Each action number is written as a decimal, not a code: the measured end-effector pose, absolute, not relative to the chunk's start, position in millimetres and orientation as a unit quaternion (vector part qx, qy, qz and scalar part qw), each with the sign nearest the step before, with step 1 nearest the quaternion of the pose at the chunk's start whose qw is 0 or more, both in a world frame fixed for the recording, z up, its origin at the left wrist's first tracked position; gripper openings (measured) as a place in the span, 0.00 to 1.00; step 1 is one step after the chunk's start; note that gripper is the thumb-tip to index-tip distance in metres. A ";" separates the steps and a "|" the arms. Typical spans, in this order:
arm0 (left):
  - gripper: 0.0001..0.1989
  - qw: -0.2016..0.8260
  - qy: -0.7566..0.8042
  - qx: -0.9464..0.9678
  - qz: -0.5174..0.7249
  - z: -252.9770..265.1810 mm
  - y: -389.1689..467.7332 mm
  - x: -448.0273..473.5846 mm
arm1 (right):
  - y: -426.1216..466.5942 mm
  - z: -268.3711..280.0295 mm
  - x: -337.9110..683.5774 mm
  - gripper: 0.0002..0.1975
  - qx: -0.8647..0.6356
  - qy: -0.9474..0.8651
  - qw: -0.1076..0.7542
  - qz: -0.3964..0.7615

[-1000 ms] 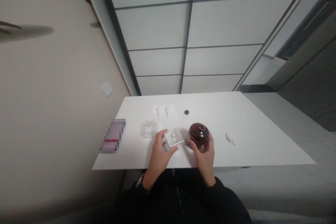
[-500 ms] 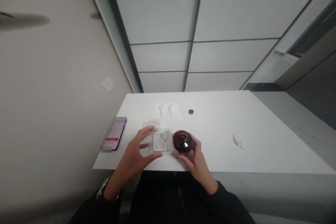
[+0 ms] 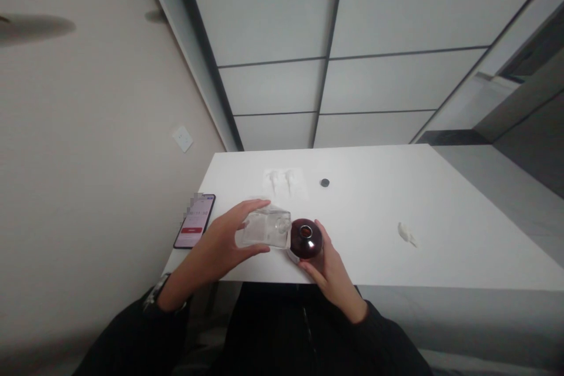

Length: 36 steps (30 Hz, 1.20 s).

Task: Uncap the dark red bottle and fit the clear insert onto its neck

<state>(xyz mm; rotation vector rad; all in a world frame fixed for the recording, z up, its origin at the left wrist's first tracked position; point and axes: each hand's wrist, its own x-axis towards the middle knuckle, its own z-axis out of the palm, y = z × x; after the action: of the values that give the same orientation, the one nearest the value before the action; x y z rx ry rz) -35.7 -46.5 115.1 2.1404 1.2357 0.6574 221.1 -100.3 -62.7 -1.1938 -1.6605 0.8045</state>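
Observation:
My left hand [image 3: 231,238] is closed around the sides of a clear, boxy bottle [image 3: 267,229], thumb at the near side and fingers at the far side. It is tilted, and its right end reaches the rim area of a dark red-brown round bottle [image 3: 304,247]. Whether the two touch, or any liquid flows, I cannot tell. My right hand [image 3: 328,264] grips the round bottle from the right, thumb in front. The round bottle's neck is uncapped and faces up, its opening orange-brown inside.
Two white pump heads [image 3: 288,182] lie on a pale sheet at the back of the white table [image 3: 370,205]. Right of them is a small dark cap [image 3: 325,183]. A small white piece [image 3: 408,235] lies at right; a phone [image 3: 194,223] lies at left beside the wall.
My left hand has tipped the clear bottle and shifted it slightly upward in view, toward the round bottle. A clear item behind it is now mostly hidden. The view has shifted slightly.

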 end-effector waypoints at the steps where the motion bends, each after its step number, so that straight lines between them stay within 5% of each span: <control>1: 0.33 0.281 0.459 0.807 0.243 116.9 -45.5 -35.7 | -100.5 -62.5 221.2 0.45 -0.484 -0.675 0.453 0.326; 36: 0.36 0.146 0.382 0.906 0.108 152.1 -31.1 -24.5 | -100.5 -58.7 223.2 0.50 -0.467 -0.703 0.442 0.305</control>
<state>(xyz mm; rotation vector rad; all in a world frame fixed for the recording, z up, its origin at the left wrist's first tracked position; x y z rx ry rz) -24.5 -31.1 152.1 2.6098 1.1005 0.3123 223.2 -100.5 -58.7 -1.1596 -1.7440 0.7561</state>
